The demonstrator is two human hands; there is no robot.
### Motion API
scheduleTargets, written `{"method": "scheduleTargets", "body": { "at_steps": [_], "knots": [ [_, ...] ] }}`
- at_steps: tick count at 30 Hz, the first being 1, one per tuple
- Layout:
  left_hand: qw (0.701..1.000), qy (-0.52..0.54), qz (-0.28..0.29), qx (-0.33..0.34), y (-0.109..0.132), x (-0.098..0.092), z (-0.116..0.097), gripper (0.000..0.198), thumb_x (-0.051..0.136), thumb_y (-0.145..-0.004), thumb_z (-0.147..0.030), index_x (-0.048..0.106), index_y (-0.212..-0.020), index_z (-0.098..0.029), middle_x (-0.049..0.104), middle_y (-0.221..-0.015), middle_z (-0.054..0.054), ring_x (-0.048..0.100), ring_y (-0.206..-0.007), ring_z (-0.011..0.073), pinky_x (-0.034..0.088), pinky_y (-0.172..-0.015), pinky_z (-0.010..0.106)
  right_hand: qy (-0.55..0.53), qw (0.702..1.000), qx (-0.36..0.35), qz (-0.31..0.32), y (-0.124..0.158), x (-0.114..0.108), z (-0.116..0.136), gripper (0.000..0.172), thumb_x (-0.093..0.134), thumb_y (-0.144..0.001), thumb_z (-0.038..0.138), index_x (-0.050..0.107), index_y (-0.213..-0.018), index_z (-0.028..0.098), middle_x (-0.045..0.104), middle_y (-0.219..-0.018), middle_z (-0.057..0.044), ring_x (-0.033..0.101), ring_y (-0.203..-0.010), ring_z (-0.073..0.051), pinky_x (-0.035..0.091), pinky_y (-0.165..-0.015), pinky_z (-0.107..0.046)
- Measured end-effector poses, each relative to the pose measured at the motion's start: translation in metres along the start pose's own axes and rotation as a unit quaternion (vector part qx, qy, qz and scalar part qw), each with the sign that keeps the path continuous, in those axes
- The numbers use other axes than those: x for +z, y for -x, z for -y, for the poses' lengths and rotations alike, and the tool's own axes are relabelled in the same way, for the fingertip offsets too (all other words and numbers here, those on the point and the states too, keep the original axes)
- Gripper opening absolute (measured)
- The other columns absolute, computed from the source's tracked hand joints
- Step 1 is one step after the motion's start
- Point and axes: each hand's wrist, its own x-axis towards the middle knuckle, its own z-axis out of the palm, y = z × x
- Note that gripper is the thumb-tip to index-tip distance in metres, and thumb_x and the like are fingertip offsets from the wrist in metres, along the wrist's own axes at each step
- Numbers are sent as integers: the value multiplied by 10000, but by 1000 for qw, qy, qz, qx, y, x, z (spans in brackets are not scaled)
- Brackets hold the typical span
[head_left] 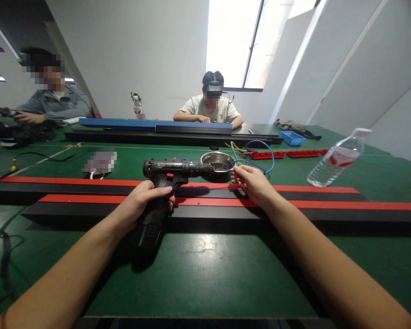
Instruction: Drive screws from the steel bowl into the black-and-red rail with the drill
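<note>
My left hand [145, 198] is wrapped round the handle of a black cordless drill [167, 170], which lies level with its chuck towards the right. A thin bit [223, 170] runs from the chuck to the fingertips of my right hand [250, 183]. These fingertips are pinched together at the bit's end, and what is between them is too small to make out. Just behind the bit stands a metal bowl [217, 157] holding small dark pieces that look like screws. Below both hands lie long black bars [222, 211] with red top faces.
Coloured wires [269, 151] and red strips [301, 154] lie right of the bowl. A water bottle [340, 157] tilts at right, near a blue basket [292, 138]. Blue and black profiles [192, 128] cross the table's far side. Two people sit beyond, one wearing a headset.
</note>
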Motion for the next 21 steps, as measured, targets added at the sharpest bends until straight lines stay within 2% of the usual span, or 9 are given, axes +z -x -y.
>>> {"method": "scheduleTargets", "body": {
  "at_steps": [6,12,21],
  "knots": [
    [1000,1,-3,2,0,1,-1,224,839,-808,-298,757,-947,-143,755,-806,90,694,-670,179,603,-640,273,-2,1000,-3,1,1,0,0,446,950,-692,519,664,-720,178,653,-708,-41,574,-604,-119,494,-530,-232],
    [1000,-4,6,4,0,2,-1,238,843,-804,-321,745,-889,-121,742,-797,90,690,-667,170,589,-620,250,-6,1000,0,10,0,0,-1,478,947,-696,556,651,-735,182,621,-691,-23,537,-592,-116,518,-543,-252],
    [1000,-8,5,2,-1,0,1,250,835,-810,-320,732,-915,-119,739,-803,85,690,-670,174,591,-636,273,-3,1000,1,3,-2,-1,-2,476,950,-694,542,651,-740,175,631,-700,-26,543,-589,-108,504,-530,-234]
  ]
}}
